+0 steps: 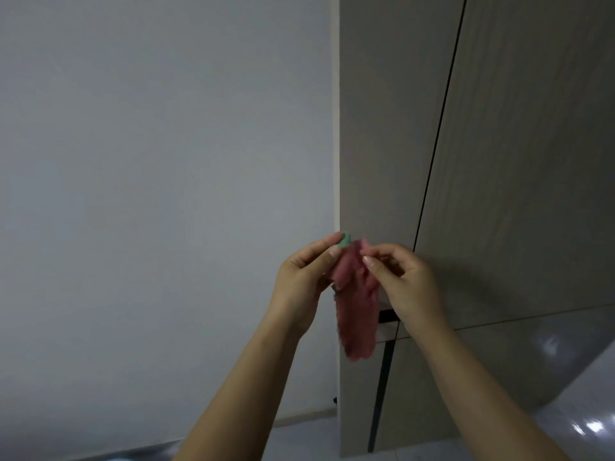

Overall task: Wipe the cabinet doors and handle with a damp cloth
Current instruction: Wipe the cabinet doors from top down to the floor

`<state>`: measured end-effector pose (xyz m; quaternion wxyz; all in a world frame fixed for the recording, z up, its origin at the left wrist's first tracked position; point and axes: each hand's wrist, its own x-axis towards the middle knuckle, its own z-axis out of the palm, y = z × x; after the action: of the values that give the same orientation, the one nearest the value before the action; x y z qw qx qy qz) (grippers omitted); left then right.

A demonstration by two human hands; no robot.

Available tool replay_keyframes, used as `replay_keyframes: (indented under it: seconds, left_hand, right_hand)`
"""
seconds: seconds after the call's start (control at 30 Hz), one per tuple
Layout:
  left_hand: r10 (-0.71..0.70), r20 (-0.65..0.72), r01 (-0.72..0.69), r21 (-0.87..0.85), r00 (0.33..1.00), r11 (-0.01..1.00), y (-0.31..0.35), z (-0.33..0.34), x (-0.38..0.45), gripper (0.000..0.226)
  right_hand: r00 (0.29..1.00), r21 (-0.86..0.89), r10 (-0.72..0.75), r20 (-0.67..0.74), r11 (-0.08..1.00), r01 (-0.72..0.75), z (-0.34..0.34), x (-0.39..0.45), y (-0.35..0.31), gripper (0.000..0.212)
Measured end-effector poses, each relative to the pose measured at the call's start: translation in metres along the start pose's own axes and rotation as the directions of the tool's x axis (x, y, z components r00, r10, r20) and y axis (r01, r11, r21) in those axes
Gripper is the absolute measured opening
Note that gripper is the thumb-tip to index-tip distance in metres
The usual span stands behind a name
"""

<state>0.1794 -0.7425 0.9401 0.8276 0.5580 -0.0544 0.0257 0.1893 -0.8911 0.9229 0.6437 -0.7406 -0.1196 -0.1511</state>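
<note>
Meanwhile, a person's left hand and right hand each pinched the top edge of a pink cloth hanging clear of the cabinet door, where so light a fingertip hold risked dropping it.

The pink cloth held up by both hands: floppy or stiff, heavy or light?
Probably floppy: the pink cloth hangs limp and creased below the left hand and right hand. Likely light, since fingertip pinches at its top seem enough to carry it.
</note>
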Motion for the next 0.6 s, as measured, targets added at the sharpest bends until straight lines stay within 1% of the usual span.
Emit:
replay_keyframes:
  seconds: [0.03,0.1,0.13,0.17,0.2,0.3,0.4,0.47,0.53,0.6]
  left_hand:
    - [0.016,0.005,-0.016,0.008,1.0,1.0,0.002,0.001,-0.002,0.024]
    - [0.052,0.007,-0.052,0.044,0.999,0.998,0.007,0.002,-0.005,0.028]
    - [0.062,0.002,-0.062,0.065,0.998,0.996,0.009,0.001,-0.007,0.028]
    - [0.068,-0.001,-0.068,0.08,0.998,0.995,0.01,-0.001,-0.009,0.026]
    - [0.07,-0.004,-0.07,0.088,0.998,0.994,0.011,-0.003,-0.011,0.023]
    - [0.092,-0.03,-0.088,0.107,0.995,0.99,0.012,-0.009,-0.019,0.02]
    - [0.13,-0.133,-0.117,0.1,0.983,0.988,0.018,-0.018,-0.025,0.016]
    - [0.151,-0.176,-0.135,0.1,0.973,0.986,0.022,-0.027,-0.027,0.013]
    - [0.173,-0.166,-0.152,0.132,0.971,0.98,0.026,-0.031,-0.029,0.013]
    - [0.183,-0.127,-0.162,0.157,0.975,0.974,0.026,-0.031,-0.03,0.016]
  right_hand:
    - [0.999,0.046,0.029,0.031,0.998,-0.031,0.002,-0.003,-0.005,0.005]
    - [0.992,0.113,0.076,0.101,0.99,-0.087,0.007,-0.01,-0.011,0.025]
    - [0.987,0.114,0.092,0.129,0.988,-0.107,0.009,-0.012,-0.012,0.032]
    - [0.985,0.103,0.098,0.142,0.988,-0.113,0.012,-0.015,-0.015,0.034]
    - [0.985,0.081,0.092,0.144,0.991,-0.104,0.014,-0.018,-0.017,0.033]
    - [0.992,0.044,0.09,0.085,0.995,-0.094,0.021,-0.022,-0.022,0.026]
    - [0.986,0.107,0.152,0.069,0.981,-0.159,0.022,-0.024,-0.025,0.017]
    - [0.983,0.092,0.171,0.066,0.98,-0.177,0.018,-0.023,-0.026,0.013]
    - [0.983,0.074,0.181,0.039,0.98,-0.183,0.014,-0.022,-0.027,0.014]
    - [0.986,0.055,0.168,0.018,0.984,-0.169,0.014,-0.023,-0.029,0.011]
